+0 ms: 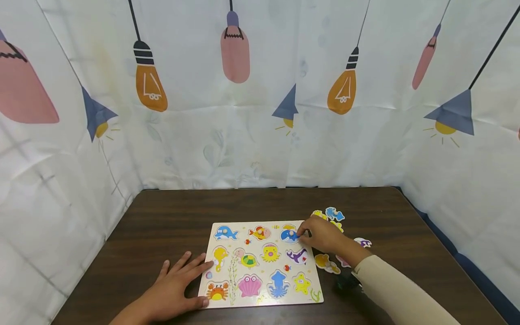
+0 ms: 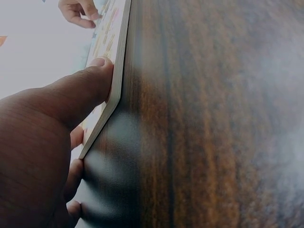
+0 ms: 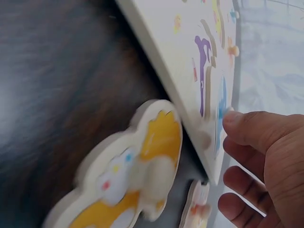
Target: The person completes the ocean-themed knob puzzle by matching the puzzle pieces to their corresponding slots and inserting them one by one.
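Observation:
A light wooden puzzle board [image 1: 260, 271] with sea-animal pictures lies on the table. My left hand [image 1: 174, 286] is spread at its left edge, thumb [image 2: 97, 78] on the lower corner and fingertips along the side. At the top right slot, my right hand [image 1: 322, 234] pinches the edge of a blue whale piece [image 1: 288, 235] between thumb and fingers. Yellow shows above the whale. A red and yellow fish piece [image 1: 260, 233] and a blue dolphin piece [image 1: 225, 233] lie in the top row. In the right wrist view, the fingertips meet the whale piece [image 3: 222, 107] low over the board.
Right of the board lie loose pieces: an orange one [image 1: 327, 263] with a knob, a purple one [image 1: 363, 242], a pink one [image 1: 343, 261] partly under the right wrist, and a blue one [image 1: 335, 213] beside yellow ones. A printed curtain [image 1: 260, 149] hangs behind the table.

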Demonstrator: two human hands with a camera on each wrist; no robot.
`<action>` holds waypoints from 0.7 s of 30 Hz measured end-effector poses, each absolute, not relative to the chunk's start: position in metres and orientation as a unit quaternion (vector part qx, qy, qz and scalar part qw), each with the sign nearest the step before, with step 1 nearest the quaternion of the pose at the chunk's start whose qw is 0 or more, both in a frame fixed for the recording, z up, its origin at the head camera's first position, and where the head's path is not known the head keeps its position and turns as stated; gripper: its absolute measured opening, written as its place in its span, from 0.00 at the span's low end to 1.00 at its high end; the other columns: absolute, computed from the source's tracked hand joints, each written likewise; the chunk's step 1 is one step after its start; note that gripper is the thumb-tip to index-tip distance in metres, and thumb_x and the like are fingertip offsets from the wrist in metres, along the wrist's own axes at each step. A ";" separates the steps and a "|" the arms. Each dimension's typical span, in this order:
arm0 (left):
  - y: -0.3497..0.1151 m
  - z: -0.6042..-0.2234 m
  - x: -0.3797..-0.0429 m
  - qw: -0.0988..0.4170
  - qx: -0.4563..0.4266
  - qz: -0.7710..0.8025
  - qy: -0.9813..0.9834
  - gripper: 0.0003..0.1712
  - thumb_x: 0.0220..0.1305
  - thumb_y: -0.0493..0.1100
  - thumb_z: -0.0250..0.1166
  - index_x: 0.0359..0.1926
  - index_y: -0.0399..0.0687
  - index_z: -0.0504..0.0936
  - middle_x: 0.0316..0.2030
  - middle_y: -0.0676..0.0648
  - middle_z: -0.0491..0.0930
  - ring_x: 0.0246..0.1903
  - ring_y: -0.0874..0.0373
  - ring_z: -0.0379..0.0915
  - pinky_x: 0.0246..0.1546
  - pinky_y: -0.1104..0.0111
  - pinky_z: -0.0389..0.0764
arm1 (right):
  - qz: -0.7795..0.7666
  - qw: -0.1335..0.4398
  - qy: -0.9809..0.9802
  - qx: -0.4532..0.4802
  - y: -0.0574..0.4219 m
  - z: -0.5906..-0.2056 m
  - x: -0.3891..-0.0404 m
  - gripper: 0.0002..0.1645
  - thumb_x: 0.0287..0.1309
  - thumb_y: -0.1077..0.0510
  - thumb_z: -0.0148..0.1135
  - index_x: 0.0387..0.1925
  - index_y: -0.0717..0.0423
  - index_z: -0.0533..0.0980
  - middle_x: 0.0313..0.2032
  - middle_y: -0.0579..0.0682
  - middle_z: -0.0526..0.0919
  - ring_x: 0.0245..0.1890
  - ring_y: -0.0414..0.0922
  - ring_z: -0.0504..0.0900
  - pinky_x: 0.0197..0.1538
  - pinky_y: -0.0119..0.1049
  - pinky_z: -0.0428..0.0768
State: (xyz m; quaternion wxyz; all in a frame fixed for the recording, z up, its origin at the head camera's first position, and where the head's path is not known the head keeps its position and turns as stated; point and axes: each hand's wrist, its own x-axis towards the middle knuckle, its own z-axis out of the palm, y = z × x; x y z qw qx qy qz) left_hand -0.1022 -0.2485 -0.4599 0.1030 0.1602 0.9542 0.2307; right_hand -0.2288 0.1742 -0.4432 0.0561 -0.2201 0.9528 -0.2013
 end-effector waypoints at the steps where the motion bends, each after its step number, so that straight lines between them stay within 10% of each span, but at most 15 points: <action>1: -0.249 -0.460 -0.103 0.102 0.160 0.229 0.955 0.50 0.50 0.78 0.68 0.74 0.73 0.69 0.76 0.51 0.61 0.77 0.35 0.44 0.64 0.25 0.36 | -0.199 0.055 0.951 -0.229 0.177 -0.443 -0.227 0.04 0.60 0.56 0.74 0.37 0.42 0.88 0.37 0.35 0.83 0.36 0.38 0.76 0.41 0.36 0.81; 21: -0.248 -0.458 -0.102 0.105 0.159 0.226 0.955 0.50 0.50 0.77 0.69 0.74 0.72 0.70 0.76 0.50 0.62 0.77 0.34 0.44 0.64 0.25 0.36 | -0.177 0.039 0.943 -0.280 0.228 -0.443 -0.195 0.04 0.59 0.52 0.75 0.36 0.38 0.88 0.37 0.30 0.81 0.43 0.38 0.78 0.52 0.47 0.81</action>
